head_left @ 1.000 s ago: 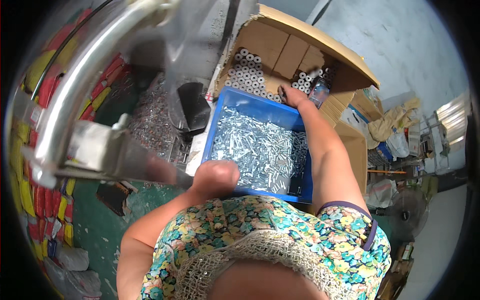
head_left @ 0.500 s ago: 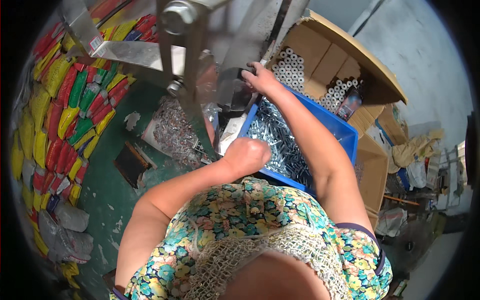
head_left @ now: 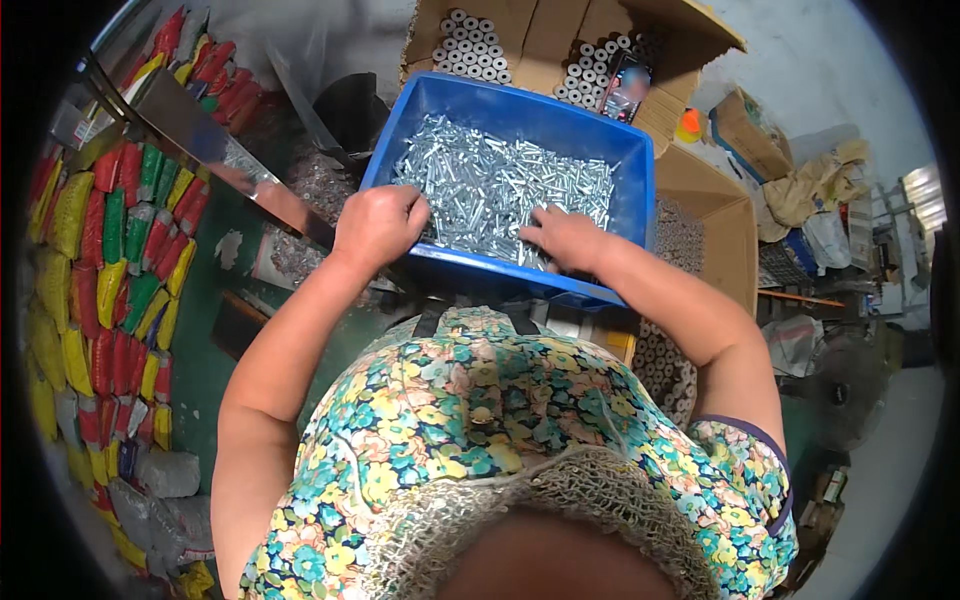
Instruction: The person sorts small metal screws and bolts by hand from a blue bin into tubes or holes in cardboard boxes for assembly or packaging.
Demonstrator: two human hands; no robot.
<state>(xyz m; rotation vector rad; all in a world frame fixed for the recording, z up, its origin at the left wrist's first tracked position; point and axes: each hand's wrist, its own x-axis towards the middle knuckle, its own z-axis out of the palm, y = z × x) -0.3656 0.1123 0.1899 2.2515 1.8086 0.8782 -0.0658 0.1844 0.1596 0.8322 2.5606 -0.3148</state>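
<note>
A blue plastic bin [head_left: 540, 92] in front of me holds a heap of small silvery metal pins or screws [head_left: 490, 185]. My left hand [head_left: 378, 226] is closed at the bin's near left corner, over the rim. Whether it grips the rim or holds something small is hidden. Inside the bin, toward its near right side, my right hand [head_left: 568, 238] touches the heap, palm down. Its visible fingers are slightly bent and apart, pointing left, and some tips are hidden among the pieces.
Behind the bin, an open cardboard box [head_left: 540, 45] holds stacked white rolls [head_left: 470, 50]. Another carton [head_left: 735, 215] stands at the right. A shiny metal bar [head_left: 215, 150] slants in from the left. Red, green and yellow packets [head_left: 110, 320] are piled along the left.
My right hand has come from the machine parts beyond the bin down into the heap. My left hand stays closed, now by the bin's corner. The view has shifted, showing the whole bin.
</note>
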